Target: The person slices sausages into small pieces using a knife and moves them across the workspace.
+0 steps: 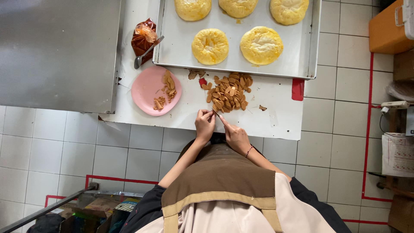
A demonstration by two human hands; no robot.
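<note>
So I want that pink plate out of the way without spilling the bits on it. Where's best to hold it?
Grip the pink plate by its bare left rim, coming from the left. The brown slices lie toward its right half, and the spoon and tray crowd its top edge. Keep it level.

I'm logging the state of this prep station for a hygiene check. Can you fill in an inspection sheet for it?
Surface: white table, crumbs near the slices.
Job's things: pile of brown slices; baking tray with five yellow dough rounds.
Clutter: pink plate with a few slices; bag of red sauce with a spoon; red tape patch.
Hands: left hand and right hand together, cutting a piece at the pile's edge.
Cables: power strip and cord, far right.
Surroundings: white tiled floor, red floor lines, steel surface.
</note>
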